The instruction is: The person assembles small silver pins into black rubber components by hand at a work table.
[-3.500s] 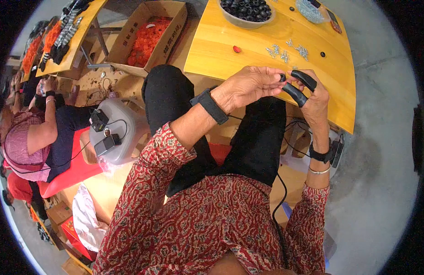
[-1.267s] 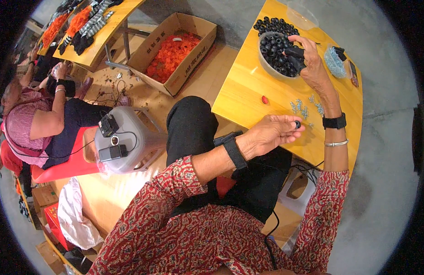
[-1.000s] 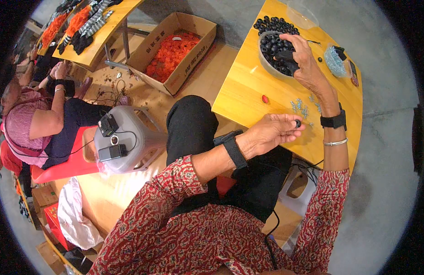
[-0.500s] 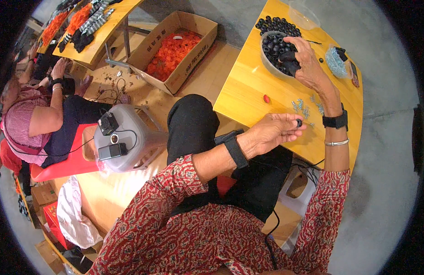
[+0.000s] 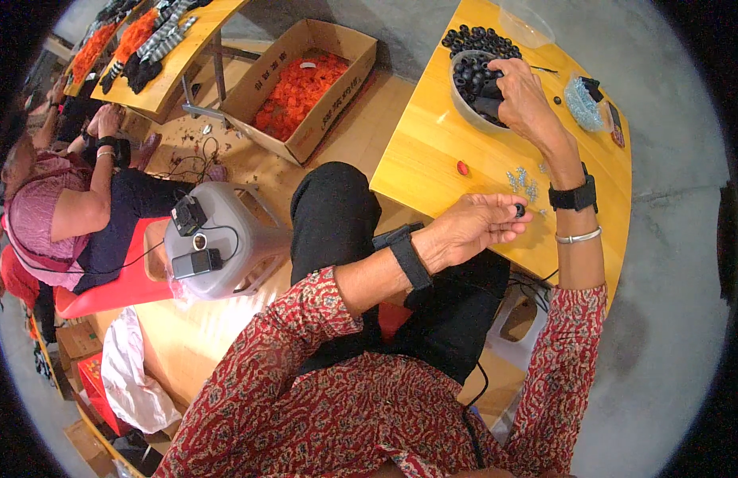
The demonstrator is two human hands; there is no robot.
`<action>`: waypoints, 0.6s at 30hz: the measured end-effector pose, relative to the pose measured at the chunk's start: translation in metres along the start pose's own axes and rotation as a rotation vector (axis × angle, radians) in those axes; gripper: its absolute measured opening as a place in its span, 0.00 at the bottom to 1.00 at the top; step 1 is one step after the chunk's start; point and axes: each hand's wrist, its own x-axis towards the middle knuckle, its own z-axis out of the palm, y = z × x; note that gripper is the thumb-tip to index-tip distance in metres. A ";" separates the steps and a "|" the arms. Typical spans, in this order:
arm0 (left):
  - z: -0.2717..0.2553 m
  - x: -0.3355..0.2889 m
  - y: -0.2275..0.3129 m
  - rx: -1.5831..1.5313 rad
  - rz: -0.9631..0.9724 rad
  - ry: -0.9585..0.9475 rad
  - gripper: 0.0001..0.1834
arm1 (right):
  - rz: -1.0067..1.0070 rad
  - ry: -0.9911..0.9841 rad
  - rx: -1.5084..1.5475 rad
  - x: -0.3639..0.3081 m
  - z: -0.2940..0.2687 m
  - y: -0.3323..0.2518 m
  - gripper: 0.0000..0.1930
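Between the thumb and fingertips of my left hand [image 5: 484, 227] is a small round black bead [image 5: 520, 210], held just off the table's near edge. My right hand [image 5: 528, 99] reaches over the rim of a clear plastic bowl [image 5: 458, 99] filled with black beads [image 5: 474, 73]. Its fingers curl down among the contents, and what they grip is hidden. A larger dark piece [image 5: 487, 107] lies in the bowl beside them. Small shiny pale-blue pieces [image 5: 522, 185] are scattered on the yellow table [image 5: 421, 151], close to a small red oval thing [image 5: 463, 168].
More black beads [image 5: 484, 38] lie behind the bowl. A container of pale-blue pieces [image 5: 584, 105] stands at the table's right. Leftward are a cardboard box of orange pieces [image 5: 305, 88], a grey stool [image 5: 225, 231] bearing small devices, and a seated person [image 5: 62, 203].
My right hand has moved slightly left and lower into the bowl, its fingers now deeper among the beads. The left hand keeps the bead in nearly the same place.
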 end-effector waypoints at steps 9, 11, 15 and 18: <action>-0.003 0.003 -0.001 0.006 0.013 -0.009 0.16 | 0.044 0.116 0.058 0.000 0.002 -0.008 0.10; -0.004 0.004 0.000 0.002 0.016 -0.016 0.16 | -0.013 0.126 -0.004 0.002 0.001 -0.005 0.10; -0.002 0.001 0.003 0.005 0.056 0.004 0.15 | -0.026 0.198 0.022 -0.009 -0.010 -0.001 0.16; 0.000 -0.001 0.007 0.016 0.106 0.044 0.14 | 0.166 0.160 0.306 -0.026 -0.026 -0.006 0.12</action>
